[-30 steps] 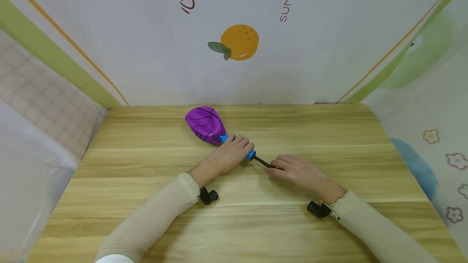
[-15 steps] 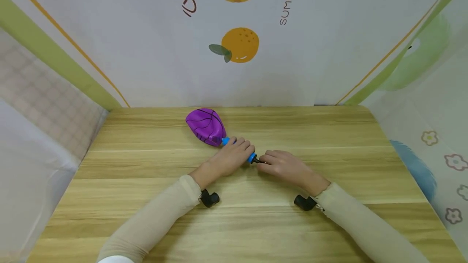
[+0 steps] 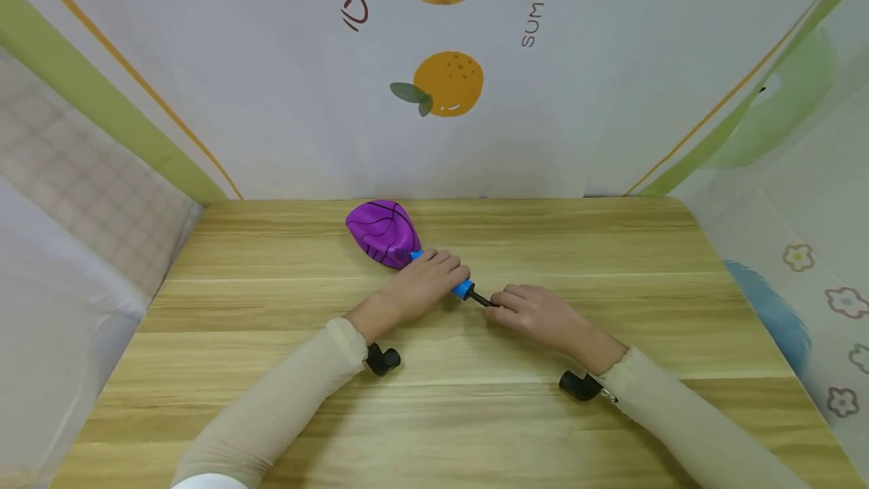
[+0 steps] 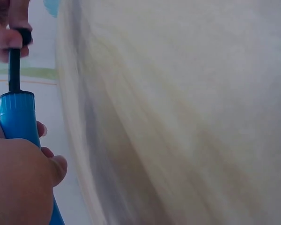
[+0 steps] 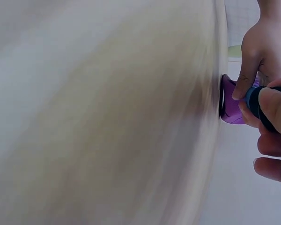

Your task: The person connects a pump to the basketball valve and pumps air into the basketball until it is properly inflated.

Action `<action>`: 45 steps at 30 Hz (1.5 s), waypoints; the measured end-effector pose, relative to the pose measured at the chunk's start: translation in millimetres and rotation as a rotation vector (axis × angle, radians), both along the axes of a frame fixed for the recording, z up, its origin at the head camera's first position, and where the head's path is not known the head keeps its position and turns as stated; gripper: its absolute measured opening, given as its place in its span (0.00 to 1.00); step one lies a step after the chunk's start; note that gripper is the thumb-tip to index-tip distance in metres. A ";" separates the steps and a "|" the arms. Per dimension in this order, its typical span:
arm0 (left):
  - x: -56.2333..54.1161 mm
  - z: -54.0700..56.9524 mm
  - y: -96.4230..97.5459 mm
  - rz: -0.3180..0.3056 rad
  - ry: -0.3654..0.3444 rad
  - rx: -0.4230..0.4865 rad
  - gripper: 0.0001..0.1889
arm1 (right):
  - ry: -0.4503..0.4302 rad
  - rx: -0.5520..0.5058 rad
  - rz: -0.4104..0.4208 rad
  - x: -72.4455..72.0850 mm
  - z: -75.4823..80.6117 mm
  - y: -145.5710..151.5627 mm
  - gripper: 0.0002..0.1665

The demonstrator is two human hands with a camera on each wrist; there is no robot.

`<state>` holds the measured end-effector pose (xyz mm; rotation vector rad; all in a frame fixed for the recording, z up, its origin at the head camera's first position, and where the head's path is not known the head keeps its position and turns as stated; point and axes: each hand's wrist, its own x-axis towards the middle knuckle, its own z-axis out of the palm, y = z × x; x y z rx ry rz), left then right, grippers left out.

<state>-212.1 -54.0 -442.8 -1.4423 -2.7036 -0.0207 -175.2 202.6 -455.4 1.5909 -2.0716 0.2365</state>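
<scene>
My left hand (image 3: 426, 285) grips the blue barrel of a small hand air pump (image 4: 19, 119), its fingers wrapped round it. The pump's tip meets a limp purple ball (image 3: 383, 232) with black lines, which looks only partly filled. A stretch of the black pump rod shows beyond the barrel's collar. At the rod's end my right hand (image 3: 536, 315) holds the black handle (image 4: 24, 36) between thumb and fingers. In the right wrist view the purple ball lies behind the left hand, partly covered by it.
Both hands work over a wood-grain table (image 3: 489, 421). A white cloth with orange prints (image 3: 448, 84) hangs along its back edge. Printed cloths also hang at both sides. A black camera mount sits at each wrist.
My right hand slid the handle in toward the barrel, shortening the visible rod, then drew back out partway. The left hand and the purple ball stayed nearly in place.
</scene>
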 end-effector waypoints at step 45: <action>5.9 -3.4 7.1 0.032 0.041 -0.053 0.10 | -0.046 0.033 -0.038 11.9 2.7 14.1 0.27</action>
